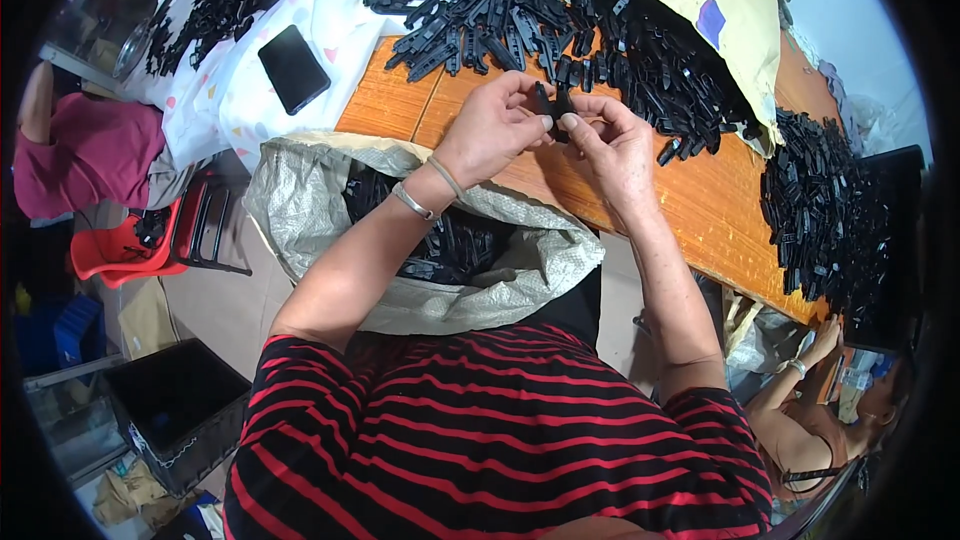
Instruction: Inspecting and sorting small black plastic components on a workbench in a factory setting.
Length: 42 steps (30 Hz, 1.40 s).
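Note:
Over the near edge of the wooden table, my left hand (492, 128) and my right hand (612, 148) meet, fingers pinched. Between them are small black plastic parts (561, 120); whether these are joined or separate I cannot tell. Just beyond my fingers lies a heap of long, slotted black plastic strips (475, 15). A second heap, of smaller black plastic pieces (665, 90), spills from a yellowish sack (745, 15) on the right. Below my left forearm, an open woven sack (300, 202) holds more black pieces (460, 245).
A dark phone (293, 70) lies on a patterned white cover (215, 125). Further black parts (820, 200) are piled at the table's right end, where a co-worker's hand (823, 342) reaches in. Another person in a maroon top (95, 155) sits left, near a red chair (125, 245) and a black crate (175, 410).

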### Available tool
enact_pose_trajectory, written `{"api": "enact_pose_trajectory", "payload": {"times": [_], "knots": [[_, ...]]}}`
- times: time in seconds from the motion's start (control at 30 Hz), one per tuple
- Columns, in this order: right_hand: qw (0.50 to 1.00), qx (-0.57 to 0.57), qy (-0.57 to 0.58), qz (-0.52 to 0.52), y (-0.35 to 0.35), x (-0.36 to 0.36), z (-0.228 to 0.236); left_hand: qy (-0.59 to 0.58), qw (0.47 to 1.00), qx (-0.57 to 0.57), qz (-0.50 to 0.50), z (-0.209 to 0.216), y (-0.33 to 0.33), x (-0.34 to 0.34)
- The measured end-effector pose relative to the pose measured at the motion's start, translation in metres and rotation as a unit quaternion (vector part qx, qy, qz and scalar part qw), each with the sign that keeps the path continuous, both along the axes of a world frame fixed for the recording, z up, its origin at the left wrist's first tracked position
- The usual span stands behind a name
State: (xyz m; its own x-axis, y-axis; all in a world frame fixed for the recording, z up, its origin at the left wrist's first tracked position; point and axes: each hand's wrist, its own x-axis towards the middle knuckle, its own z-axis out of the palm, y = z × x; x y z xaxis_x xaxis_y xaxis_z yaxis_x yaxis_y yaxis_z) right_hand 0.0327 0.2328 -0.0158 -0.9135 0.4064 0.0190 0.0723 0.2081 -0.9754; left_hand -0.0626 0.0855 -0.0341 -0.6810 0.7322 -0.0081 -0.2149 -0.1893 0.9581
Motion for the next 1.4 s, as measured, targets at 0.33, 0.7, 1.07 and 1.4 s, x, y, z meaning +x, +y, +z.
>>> {"api": "enact_pose_trajectory", "payload": {"times": [0.33, 0.7, 1.07, 1.4], "knots": [[0.993, 0.112, 0.036, 0.000, -0.001, 0.000, -0.007, 0.058, 0.997, 0.022, 0.055, 0.001, 0.004, 0.013], [0.977, 0.172, 0.126, -0.011, -0.019, 0.001, 0.011, 0.364, 0.913, -0.064, 0.174, 0.021, -0.005, 0.033], [0.988, 0.068, 0.136, 0.028, -0.021, -0.009, -0.012, 0.193, 0.975, 0.000, 0.111, 0.026, -0.016, 0.035], [0.972, 0.139, 0.067, 0.177, -0.035, 0.026, 0.009, 0.099, 0.988, -0.110, 0.029, 0.042, -0.098, 0.027]]}}
